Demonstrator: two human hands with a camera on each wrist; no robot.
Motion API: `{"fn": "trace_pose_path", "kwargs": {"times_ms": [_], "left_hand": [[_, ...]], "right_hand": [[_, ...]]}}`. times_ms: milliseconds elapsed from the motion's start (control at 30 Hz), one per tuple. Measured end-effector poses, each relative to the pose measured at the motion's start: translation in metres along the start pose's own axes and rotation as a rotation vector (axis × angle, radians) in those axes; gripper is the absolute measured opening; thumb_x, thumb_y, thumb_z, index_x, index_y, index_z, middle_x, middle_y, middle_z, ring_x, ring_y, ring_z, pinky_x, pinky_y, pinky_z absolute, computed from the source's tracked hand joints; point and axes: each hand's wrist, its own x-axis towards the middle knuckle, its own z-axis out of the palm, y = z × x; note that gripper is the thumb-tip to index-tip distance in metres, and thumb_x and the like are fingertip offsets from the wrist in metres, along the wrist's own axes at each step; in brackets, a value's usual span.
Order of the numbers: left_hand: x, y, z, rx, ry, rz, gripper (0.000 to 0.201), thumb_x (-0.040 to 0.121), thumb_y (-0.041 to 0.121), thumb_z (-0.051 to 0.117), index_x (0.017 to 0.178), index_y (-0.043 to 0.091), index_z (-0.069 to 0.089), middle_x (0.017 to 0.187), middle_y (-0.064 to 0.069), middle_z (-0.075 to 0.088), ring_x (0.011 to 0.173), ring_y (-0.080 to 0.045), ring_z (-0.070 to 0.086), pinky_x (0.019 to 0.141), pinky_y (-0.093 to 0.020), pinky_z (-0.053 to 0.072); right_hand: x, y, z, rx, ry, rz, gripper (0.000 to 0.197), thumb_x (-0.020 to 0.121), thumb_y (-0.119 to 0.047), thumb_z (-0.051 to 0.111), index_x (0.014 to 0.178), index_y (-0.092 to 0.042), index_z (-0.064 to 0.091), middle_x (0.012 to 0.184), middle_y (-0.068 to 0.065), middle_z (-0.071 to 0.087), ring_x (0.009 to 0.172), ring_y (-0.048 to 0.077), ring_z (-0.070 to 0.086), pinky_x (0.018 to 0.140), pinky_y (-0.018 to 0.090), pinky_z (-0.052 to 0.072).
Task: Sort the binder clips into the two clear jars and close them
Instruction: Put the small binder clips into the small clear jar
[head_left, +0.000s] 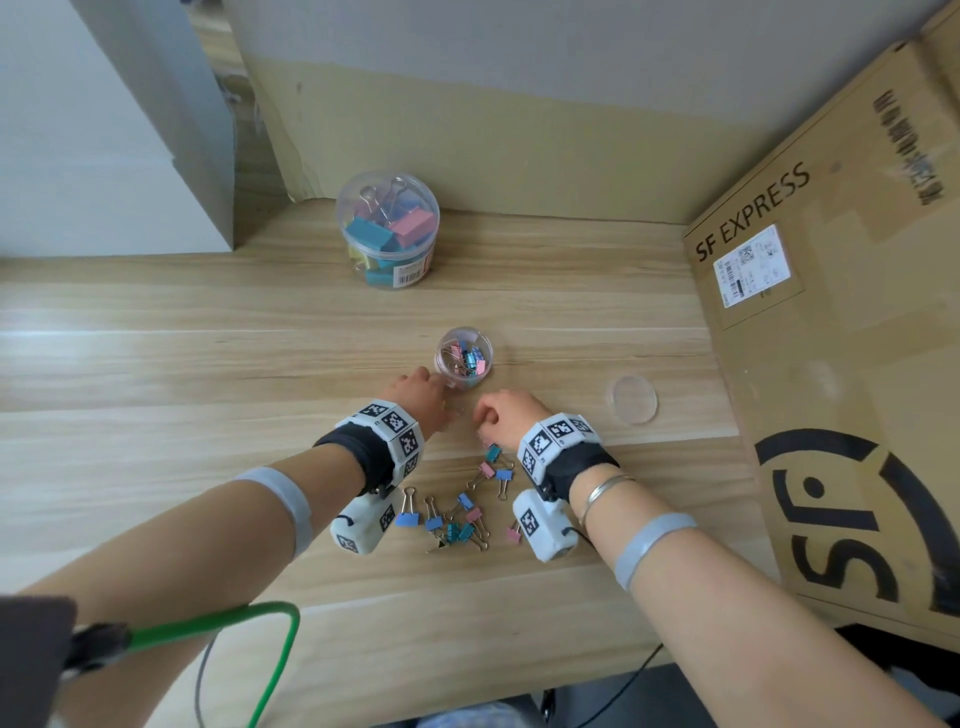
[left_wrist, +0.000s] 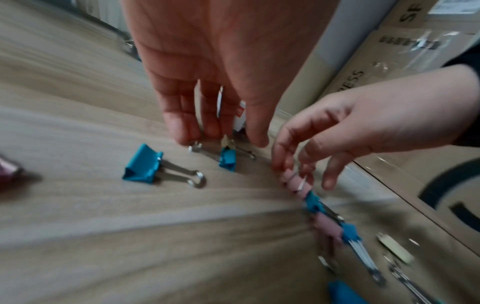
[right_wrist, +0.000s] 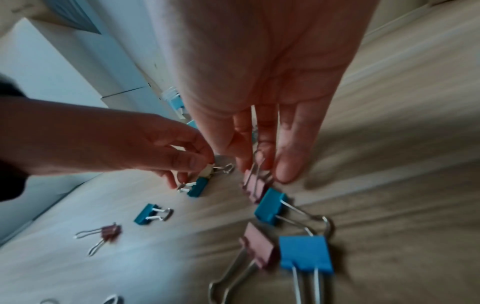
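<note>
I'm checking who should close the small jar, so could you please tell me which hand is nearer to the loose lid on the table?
Right. The right hand lies just left of the lid; the left hand sits further left, by the small jar.

The wooden desk (head_left: 156, 364) lies bare across its whole left half, giving wide passage there. On the right, a tall cardboard box (head_left: 831, 364) walls off the edge. The large jar (head_left: 387, 228) stands far back by the wall; the small jar (head_left: 464, 357) stands mid-desk, open ground between them. A clear lid (head_left: 631, 400) lies between small jar and box. Loose binder clips (head_left: 452, 514) litter the near middle between both wrists.
</note>
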Motion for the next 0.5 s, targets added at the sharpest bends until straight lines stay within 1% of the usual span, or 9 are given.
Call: {"fn": "trace_pose_path", "kwargs": {"times_ms": [33, 67, 167, 200, 233, 300, 367, 433, 500], "left_hand": [[-0.003, 0.001, 0.002, 0.005, -0.024, 0.045, 0.052, 0.088, 0.039, 0.054, 0.131, 0.013, 0.042, 0.126, -0.01, 0.049, 0.117, -0.029, 0.049, 0.099, -0.037, 0.042], [-0.005, 0.002, 0.004, 0.014, -0.046, 0.088, 0.053, 0.087, 0.04, 0.055, 0.131, 0.013, 0.043, 0.125, -0.01, 0.05, 0.116, -0.028, 0.05, 0.098, -0.037, 0.043], [-0.012, 0.003, 0.008, 0.125, -0.119, 0.178, 0.071, 0.076, 0.041, 0.069, 0.133, 0.012, 0.038, 0.128, -0.008, 0.045, 0.119, -0.028, 0.045, 0.098, -0.038, 0.043], [-0.013, 0.002, 0.01, 0.18, -0.147, 0.196, 0.077, 0.072, 0.038, 0.074, 0.134, 0.014, 0.036, 0.13, -0.008, 0.042, 0.12, -0.029, 0.042, 0.098, -0.039, 0.044], [-0.014, 0.001, 0.011, 0.23, -0.167, 0.216, 0.08, 0.07, 0.036, 0.076, 0.134, 0.016, 0.034, 0.13, -0.008, 0.039, 0.12, -0.029, 0.041, 0.096, -0.04, 0.046], [-0.016, 0.0, 0.012, 0.279, -0.164, 0.261, 0.074, 0.072, 0.031, 0.074, 0.133, 0.021, 0.034, 0.128, -0.009, 0.037, 0.116, -0.03, 0.042, 0.092, -0.039, 0.048], [-0.02, -0.001, 0.012, 0.249, -0.135, 0.29, 0.057, 0.081, 0.024, 0.066, 0.131, 0.022, 0.037, 0.126, -0.01, 0.039, 0.113, -0.029, 0.044, 0.092, -0.038, 0.048], [-0.021, -0.002, 0.011, 0.216, -0.116, 0.309, 0.047, 0.086, 0.016, 0.057, 0.129, 0.021, 0.039, 0.122, -0.01, 0.042, 0.111, -0.029, 0.046, 0.091, -0.038, 0.047], [-0.021, -0.001, 0.01, 0.198, -0.105, 0.323, 0.043, 0.089, 0.014, 0.051, 0.129, 0.021, 0.04, 0.116, -0.01, 0.045, 0.107, -0.029, 0.049, 0.087, -0.037, 0.047]], "right_hand": [[-0.002, 0.001, 0.001, -0.012, -0.016, -0.013, 0.023, 0.085, -0.019, 0.06, 0.108, -0.02, 0.062, 0.112, 0.002, 0.06, 0.102, 0.021, 0.058, 0.088, 0.033, 0.049], [-0.004, 0.002, 0.001, -0.034, -0.04, -0.037, 0.031, 0.082, -0.024, 0.065, 0.113, -0.022, 0.058, 0.116, 0.001, 0.055, 0.104, 0.021, 0.056, 0.087, 0.034, 0.049], [-0.013, 0.007, 0.001, -0.198, -0.177, -0.087, 0.075, 0.062, -0.038, 0.082, 0.125, -0.029, 0.042, 0.126, -0.001, 0.036, 0.108, 0.021, 0.046, 0.082, 0.036, 0.049], [-0.015, 0.008, 0.003, -0.275, -0.192, -0.105, 0.083, 0.057, -0.039, 0.085, 0.126, -0.031, 0.039, 0.128, -0.001, 0.033, 0.11, 0.022, 0.043, 0.082, 0.038, 0.05], [-0.016, 0.01, 0.006, -0.339, -0.189, -0.127, 0.087, 0.055, -0.038, 0.086, 0.126, -0.032, 0.038, 0.13, 0.0, 0.032, 0.112, 0.024, 0.04, 0.084, 0.041, 0.051], [-0.015, 0.011, 0.014, -0.4, -0.156, -0.182, 0.085, 0.057, -0.033, 0.086, 0.128, -0.03, 0.039, 0.131, 0.004, 0.032, 0.115, 0.027, 0.041, 0.089, 0.044, 0.05], [-0.013, 0.012, 0.022, -0.374, -0.11, -0.221, 0.074, 0.066, -0.027, 0.082, 0.128, -0.028, 0.042, 0.131, 0.006, 0.034, 0.116, 0.029, 0.044, 0.093, 0.04, 0.048], [-0.011, 0.012, 0.026, -0.333, -0.084, -0.231, 0.064, 0.073, -0.023, 0.077, 0.128, -0.028, 0.044, 0.13, 0.006, 0.036, 0.115, 0.029, 0.046, 0.093, 0.037, 0.047], [-0.01, 0.014, 0.026, -0.304, -0.08, -0.236, 0.06, 0.076, -0.021, 0.074, 0.129, -0.028, 0.045, 0.131, 0.006, 0.038, 0.114, 0.028, 0.047, 0.092, 0.036, 0.047]]}}
